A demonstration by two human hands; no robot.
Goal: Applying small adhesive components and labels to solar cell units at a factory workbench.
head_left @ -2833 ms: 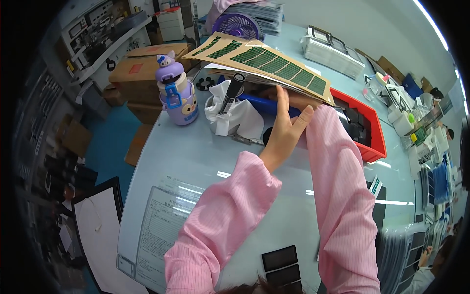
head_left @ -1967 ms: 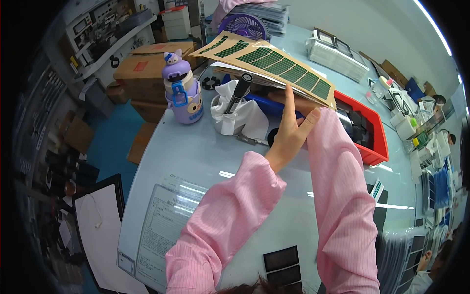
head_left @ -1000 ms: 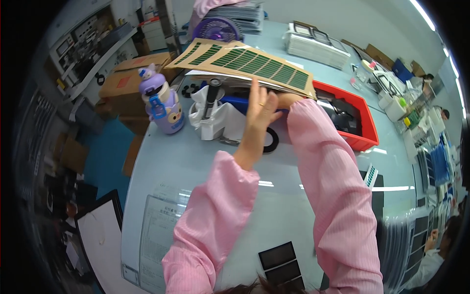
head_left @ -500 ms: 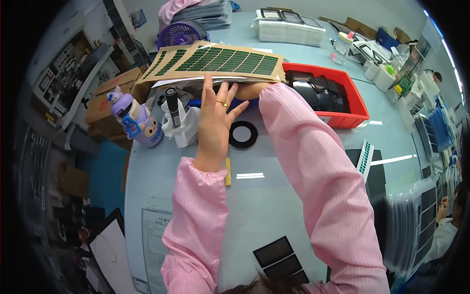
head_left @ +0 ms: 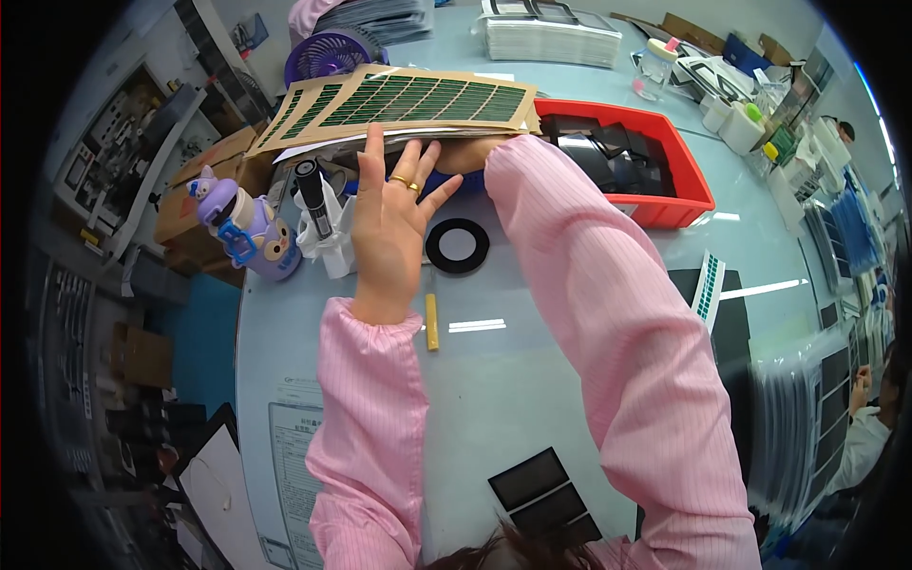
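A stack of tan cardboard sheets (head_left: 408, 104), each printed with rows of green rectangles, is held flat above the far side of the pale blue table (head_left: 532, 380). Its long axis runs left to right across the view, the left end fanned out and dipping toward the cardboard box (head_left: 204, 185), the right end reaching the rim of the red bin (head_left: 679, 195).

The left hand (head_left: 394, 223) is spread open, fingers pointing away from the person, fingertips pressed against the near edge and underside of the stack; a gold ring is worn on one finger. The right hand (head_left: 470, 152) is tucked beneath the sheets and mostly hidden, so whether it is clenched on them cannot be told. Both forearms are covered by pink sleeves.

Just beside the left hand a black ring (head_left: 457, 246) lies flat on the table, and a short yellow stick (head_left: 431, 322) lies nearer the person. To the left stand a white holder with a black marker (head_left: 313, 195) and a purple figure-shaped bottle (head_left: 242, 228). A purple fan (head_left: 328, 52) is seen beyond the stack.
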